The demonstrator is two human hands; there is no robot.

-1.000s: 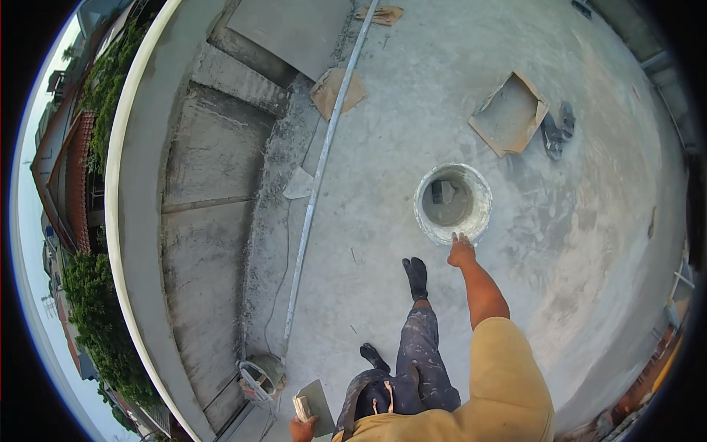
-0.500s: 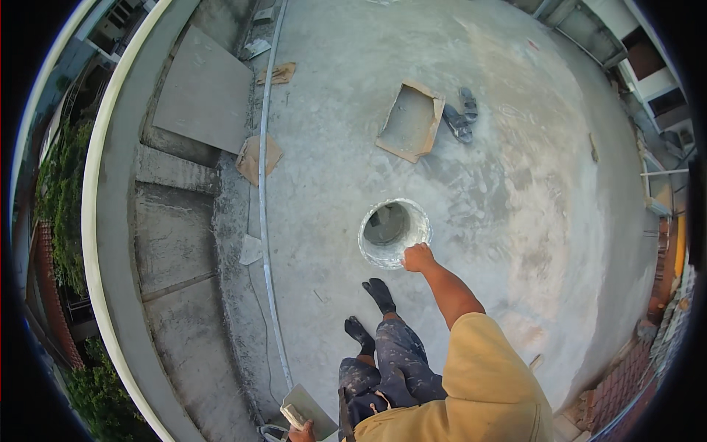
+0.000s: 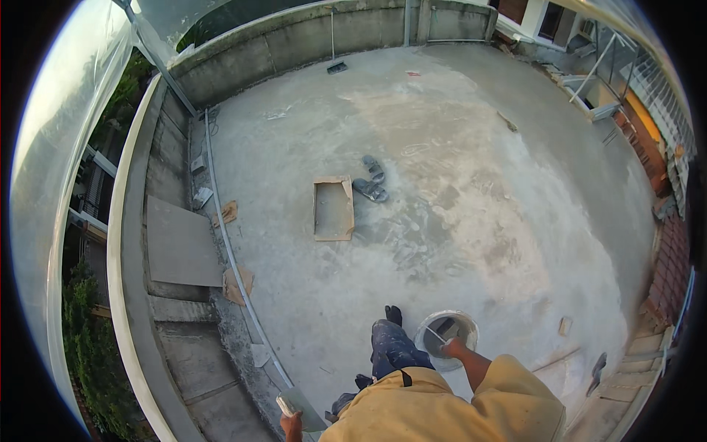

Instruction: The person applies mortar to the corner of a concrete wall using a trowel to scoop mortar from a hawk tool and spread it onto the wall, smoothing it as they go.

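My left hand (image 3: 292,425), low in the view beside my hip, is closed round the pale handle of a flat plastering trowel (image 3: 311,412). Its grey plate lies partly behind my shirt. To the right of my feet stands a round bucket (image 3: 473,326) with a whitish, mortar-smeared rim. My right hand (image 3: 454,348) is closed at the near side of its opening. From these fingers a thin, pale rod (image 3: 436,336) slants up and left across the bucket's mouth; whether it is a tool or the bucket's handle I cannot make out. Something dark sits inside.
Ahead lie an open cardboard box (image 3: 315,210) and a pair of dark sandals (image 3: 370,190). A long pale pipe (image 3: 236,258) runs along the left, near a leaning grey board (image 3: 182,243) and a low parapet (image 3: 132,295). Far off stands a long-handled dustpan (image 3: 336,68).
The view has tilted up and turned. My right hand has gone from the bucket's rim to the thin rod over its opening. The bucket now appears right of my feet; my left hand keeps the trowel.
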